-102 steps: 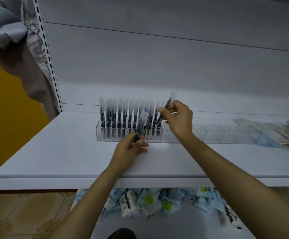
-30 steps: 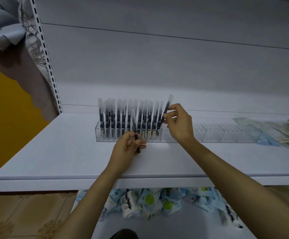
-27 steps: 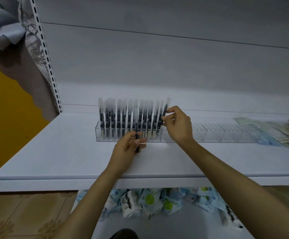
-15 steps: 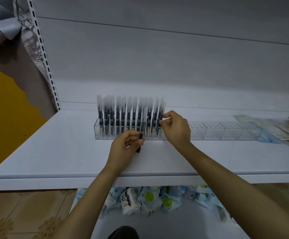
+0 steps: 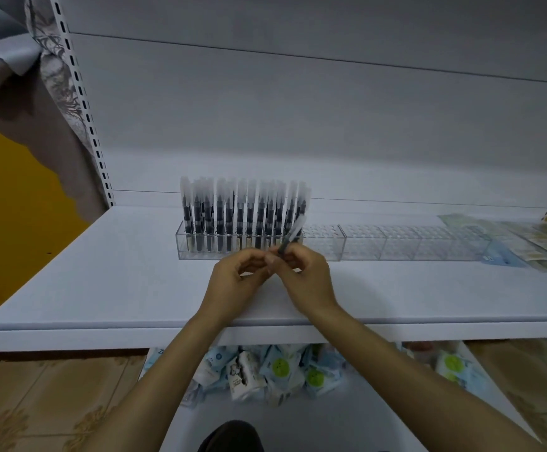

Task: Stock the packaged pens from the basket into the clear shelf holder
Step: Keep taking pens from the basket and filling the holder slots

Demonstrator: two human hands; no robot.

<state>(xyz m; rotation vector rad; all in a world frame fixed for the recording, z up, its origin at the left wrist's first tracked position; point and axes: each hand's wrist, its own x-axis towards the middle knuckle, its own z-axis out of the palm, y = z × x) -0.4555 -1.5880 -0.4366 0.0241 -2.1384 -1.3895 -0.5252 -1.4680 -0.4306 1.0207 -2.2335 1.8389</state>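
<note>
A long clear shelf holder (image 5: 396,246) lies across the white shelf (image 5: 102,282). Its left section is packed with several upright packaged pens (image 5: 239,216); the sections to the right hold nothing. Just in front of the filled section my left hand (image 5: 233,285) and my right hand (image 5: 308,282) meet. Between their fingertips they pinch one packaged pen (image 5: 293,233), which tilts up and to the right with its clear wrapper end over the holder's front edge. No basket is in view.
Flat greenish packets (image 5: 533,243) lie at the shelf's right end. Several small blue and white packets (image 5: 278,370) are piled on the lower shelf under my arms. A perforated shelf upright (image 5: 79,102) and hanging cloth (image 5: 1,37) stand at the left.
My right hand let go of the pen it set into the holder's filled row and came down to my left hand. Both now hold the pen that the left hand kept.
</note>
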